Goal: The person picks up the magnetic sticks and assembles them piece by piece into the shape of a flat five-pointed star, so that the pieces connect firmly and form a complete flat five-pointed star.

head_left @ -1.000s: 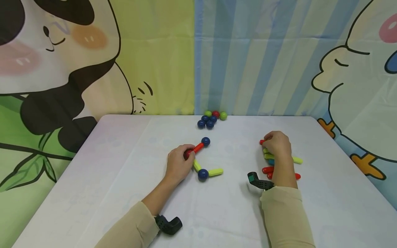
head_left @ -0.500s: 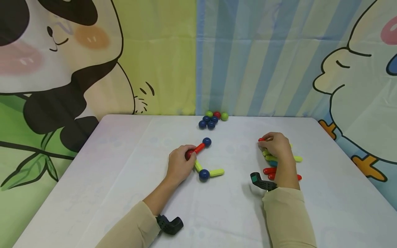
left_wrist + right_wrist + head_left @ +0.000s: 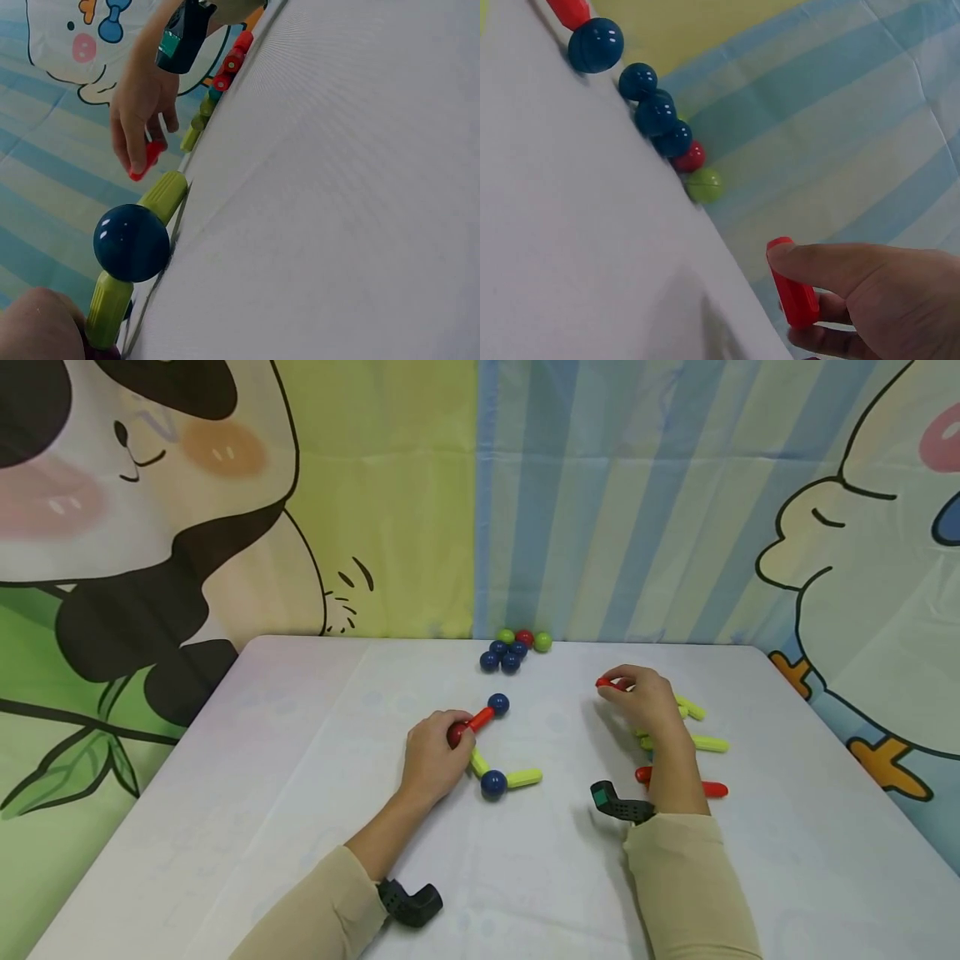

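Observation:
My left hand (image 3: 437, 756) grips a red ball (image 3: 454, 735), part of a chain of toy balls and rods on the table. From that ball a red rod (image 3: 482, 719) runs to a dark blue ball (image 3: 498, 703). A yellow-green rod (image 3: 478, 763) leads the other way to a second dark blue ball (image 3: 132, 244), which has another yellow-green rod (image 3: 524, 777) sticking out to the right. My right hand (image 3: 647, 700) pinches a short red rod (image 3: 795, 294) between thumb and fingers, raised above the table; its shadow falls on the cloth below.
Loose yellow-green rods (image 3: 708, 744) and red rods (image 3: 715, 789) lie beneath and beside my right forearm, partly hidden by it. At the table's back edge sits a cluster of dark blue balls (image 3: 490, 662), green balls (image 3: 542, 642) and a red ball (image 3: 523, 638).
My right hand has lifted the red rod from the pile and carried it left, uncovering more yellow-green rods. The left hand stays on the red ball.

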Tool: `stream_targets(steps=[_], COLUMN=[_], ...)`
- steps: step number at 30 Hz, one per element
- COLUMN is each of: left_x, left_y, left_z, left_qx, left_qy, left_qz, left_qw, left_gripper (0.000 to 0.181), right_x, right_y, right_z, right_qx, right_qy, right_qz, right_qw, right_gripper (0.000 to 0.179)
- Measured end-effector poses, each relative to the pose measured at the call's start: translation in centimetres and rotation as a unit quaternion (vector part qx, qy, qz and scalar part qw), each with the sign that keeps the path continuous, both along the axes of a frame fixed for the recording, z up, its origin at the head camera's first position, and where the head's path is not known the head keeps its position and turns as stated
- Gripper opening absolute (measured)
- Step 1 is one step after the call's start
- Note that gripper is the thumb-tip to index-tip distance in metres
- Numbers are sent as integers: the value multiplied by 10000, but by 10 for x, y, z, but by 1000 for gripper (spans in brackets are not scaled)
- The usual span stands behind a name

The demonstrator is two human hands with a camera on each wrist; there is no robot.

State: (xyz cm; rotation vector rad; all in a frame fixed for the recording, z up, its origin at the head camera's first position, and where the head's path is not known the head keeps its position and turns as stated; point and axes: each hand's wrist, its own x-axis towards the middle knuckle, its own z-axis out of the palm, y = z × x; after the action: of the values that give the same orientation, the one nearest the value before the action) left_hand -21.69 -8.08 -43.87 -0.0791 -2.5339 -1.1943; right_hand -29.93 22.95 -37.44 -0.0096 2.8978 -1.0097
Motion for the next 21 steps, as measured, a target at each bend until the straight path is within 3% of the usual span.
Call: stream_targets(steps=[6,14,21], left_x=[0,0,1], left_y=[-2,-1,1], left_z=[-1,-2,1], left_qx=[-157,-520,-1327], left_qy=[-18,-33,-100], left_qz=[94,303,440], left_qw=[9998,9982,9901], left_gripper=[27,25,32], right_x=[-6,-10,-9], right_y=[-25,-58,-74], right_z=[-3,-13,-16], right_qx=[-155,139,374], right_qy=[-252,-201,-146], right_qz=[548,1219,1595], right_qw=[9981,9922,9864], right_gripper=[34,29,25])
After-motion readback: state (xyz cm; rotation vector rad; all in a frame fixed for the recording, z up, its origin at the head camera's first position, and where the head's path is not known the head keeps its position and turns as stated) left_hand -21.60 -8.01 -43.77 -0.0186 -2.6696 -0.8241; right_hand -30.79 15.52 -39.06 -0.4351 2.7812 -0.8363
